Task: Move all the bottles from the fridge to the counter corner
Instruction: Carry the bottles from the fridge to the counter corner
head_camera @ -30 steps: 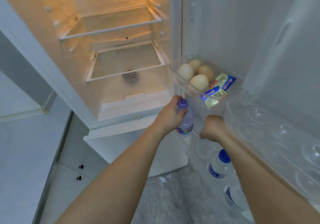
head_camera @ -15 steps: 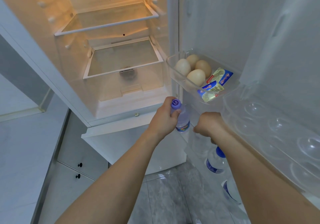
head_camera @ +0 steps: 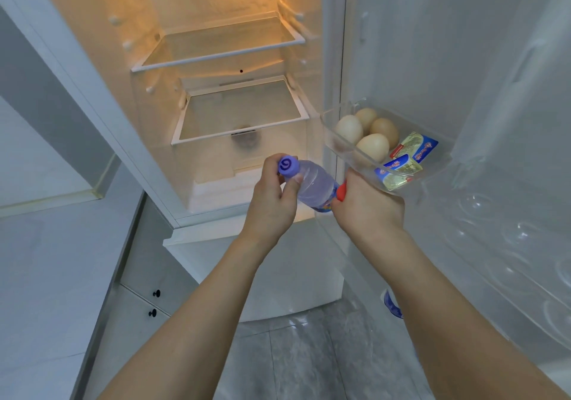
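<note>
- Open fridge, kitchen corner: left hand wrapped round the neck of a purple-capped water bottle, thumb and fingers curled just below the cap; bottle tilted, lifted out in front of the lit compartment
- Right hand closed in a fist round something with an orange-red top, most likely a second bottle; body hidden inside the fist, so not certain
- Judged early to midway: two items at most out of the door, none yet on the counter; at least one blue-labelled bottle left low in the door behind the right forearm; more perhaps hidden there
- Carry to the counter corner not yet begun, by the look of it; return trip likely needed
- Clear door bin beside the right hand, holding four eggs and foil-wrapped butter packs; none of it part of the job
- Glass shelves inside bare and glowing amber; empty egg tray on the door at right
- Pale counter at left, cabinet with black knobs below; grey marbled tile floor
</note>
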{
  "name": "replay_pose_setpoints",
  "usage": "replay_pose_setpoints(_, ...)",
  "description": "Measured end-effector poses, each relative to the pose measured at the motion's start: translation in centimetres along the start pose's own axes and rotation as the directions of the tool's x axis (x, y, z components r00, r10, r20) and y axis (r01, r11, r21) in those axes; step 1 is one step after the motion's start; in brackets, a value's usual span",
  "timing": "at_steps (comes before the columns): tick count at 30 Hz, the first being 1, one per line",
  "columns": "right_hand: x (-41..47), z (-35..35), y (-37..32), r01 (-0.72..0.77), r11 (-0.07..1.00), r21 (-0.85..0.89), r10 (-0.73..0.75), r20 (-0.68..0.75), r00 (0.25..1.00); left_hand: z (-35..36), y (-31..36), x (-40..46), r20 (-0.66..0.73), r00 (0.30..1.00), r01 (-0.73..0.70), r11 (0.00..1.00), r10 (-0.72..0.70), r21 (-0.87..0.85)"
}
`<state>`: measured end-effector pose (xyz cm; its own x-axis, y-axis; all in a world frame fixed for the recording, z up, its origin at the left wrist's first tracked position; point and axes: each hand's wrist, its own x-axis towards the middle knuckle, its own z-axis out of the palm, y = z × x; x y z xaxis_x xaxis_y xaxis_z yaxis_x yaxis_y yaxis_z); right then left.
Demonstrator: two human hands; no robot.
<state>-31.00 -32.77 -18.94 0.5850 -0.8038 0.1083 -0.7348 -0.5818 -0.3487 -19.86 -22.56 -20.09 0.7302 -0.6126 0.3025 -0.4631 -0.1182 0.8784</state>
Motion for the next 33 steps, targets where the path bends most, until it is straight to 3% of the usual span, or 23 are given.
replay_pose_setpoints(4, -0.5, 0.3, -2.9, 0.122, 0.992, 0.017, -0.120, -0.086, 0.989, -4.1, 0.2, 0.1, -0.107, 0.994, -0.017, 0.995, 0.028, 0.096)
replay_pose_setpoints(15, -4.0, -0.2, -15.9, 0.393, 0.915, 0.097, -0.380, -0.128, 0.916, -18.7, -3.3, -5.2, -0.252, 0.960, 0.189, 0.942, -0.118, 0.278)
replay_pose_setpoints(24, -10.3, 4.2, -27.6, 0.580, 0.800, 0.155, -0.580, -0.050, 0.813, -30.5, -7.1, -12.3, -0.367, 0.897, 0.359, 0.891, -0.247, 0.279)
replay_pose_setpoints(33, -17.0, 7.8, -34.7, 0.707, 0.681, 0.189, -0.728, 0.070, 0.682, -37.8, -9.1, -20.9, -0.491, 0.804, 0.513, 0.808, -0.335, 0.288)
